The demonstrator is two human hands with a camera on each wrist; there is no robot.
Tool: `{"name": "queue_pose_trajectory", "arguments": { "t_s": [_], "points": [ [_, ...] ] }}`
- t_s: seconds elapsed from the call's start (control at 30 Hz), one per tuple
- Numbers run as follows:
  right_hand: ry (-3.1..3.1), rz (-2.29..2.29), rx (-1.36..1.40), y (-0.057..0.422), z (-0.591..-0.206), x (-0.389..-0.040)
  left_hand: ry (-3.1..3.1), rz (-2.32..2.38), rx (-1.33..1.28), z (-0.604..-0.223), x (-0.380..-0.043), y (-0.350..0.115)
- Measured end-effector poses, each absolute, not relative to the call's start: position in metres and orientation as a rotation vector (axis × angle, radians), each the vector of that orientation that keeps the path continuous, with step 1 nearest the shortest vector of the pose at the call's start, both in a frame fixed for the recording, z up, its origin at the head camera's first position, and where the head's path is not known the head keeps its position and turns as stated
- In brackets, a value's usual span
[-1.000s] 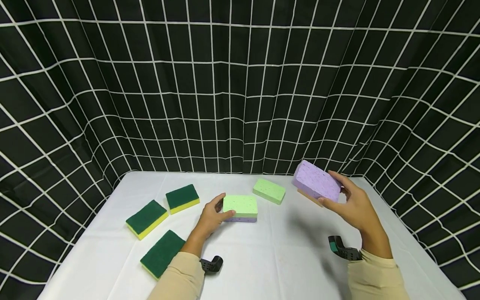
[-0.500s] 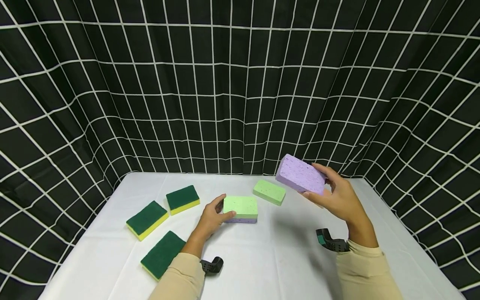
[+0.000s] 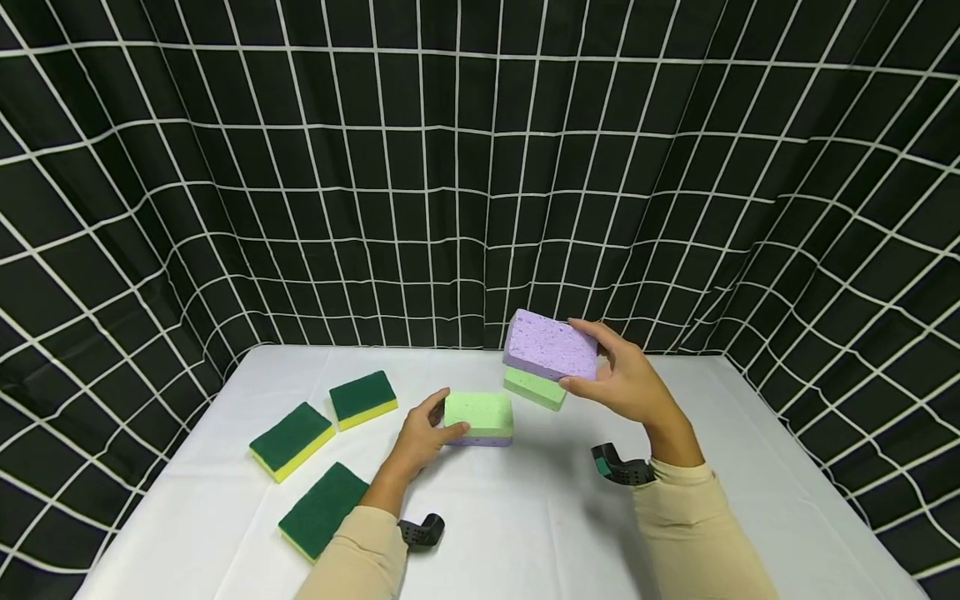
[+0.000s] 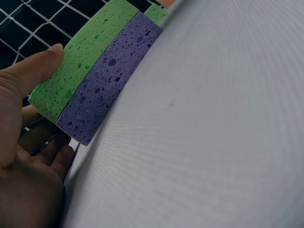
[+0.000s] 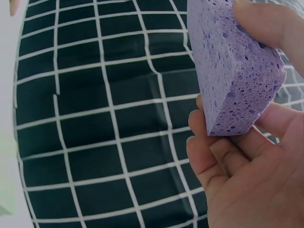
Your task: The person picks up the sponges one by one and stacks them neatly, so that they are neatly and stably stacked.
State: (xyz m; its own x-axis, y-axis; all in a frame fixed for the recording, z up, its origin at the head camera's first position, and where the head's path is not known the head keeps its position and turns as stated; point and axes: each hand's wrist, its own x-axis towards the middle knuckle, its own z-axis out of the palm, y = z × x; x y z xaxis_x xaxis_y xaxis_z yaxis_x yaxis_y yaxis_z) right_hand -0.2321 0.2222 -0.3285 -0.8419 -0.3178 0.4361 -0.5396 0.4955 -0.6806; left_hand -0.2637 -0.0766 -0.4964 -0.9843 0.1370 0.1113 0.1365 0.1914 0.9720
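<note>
Head camera: a person's left hand [image 3: 422, 433], low over the white worktop [image 3: 517, 533], grips the left end of a green sponge [image 3: 483, 410] stacked on a purple sponge [image 3: 483, 442]. The raised right hand [image 3: 630, 382] pinches a lilac sponge [image 3: 550, 345] aloft before a black, white-gridded cloth [image 3: 468, 221].

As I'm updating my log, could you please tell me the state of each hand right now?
Left hand: holding the upper green sponge, stacked on a lower purple sponge.
Right hand: holding a raised purple sponge.
</note>
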Motion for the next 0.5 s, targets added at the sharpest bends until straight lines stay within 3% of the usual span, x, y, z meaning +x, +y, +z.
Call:
{"name": "queue_pose_trajectory", "arguments": {
  "t_s": [0.27, 0.5],
  "points": [
    [-2.542, 1.328, 0.819, 0.190, -0.318, -0.226, 2.412, 1.996, 0.304, -0.496, -0.263, -0.077],
    [-2.555, 1.328, 0.904, 0.176, -0.332, -0.235, 2.428, 1.993, 0.321, -0.495, -0.263, -0.078]
  ]
}}
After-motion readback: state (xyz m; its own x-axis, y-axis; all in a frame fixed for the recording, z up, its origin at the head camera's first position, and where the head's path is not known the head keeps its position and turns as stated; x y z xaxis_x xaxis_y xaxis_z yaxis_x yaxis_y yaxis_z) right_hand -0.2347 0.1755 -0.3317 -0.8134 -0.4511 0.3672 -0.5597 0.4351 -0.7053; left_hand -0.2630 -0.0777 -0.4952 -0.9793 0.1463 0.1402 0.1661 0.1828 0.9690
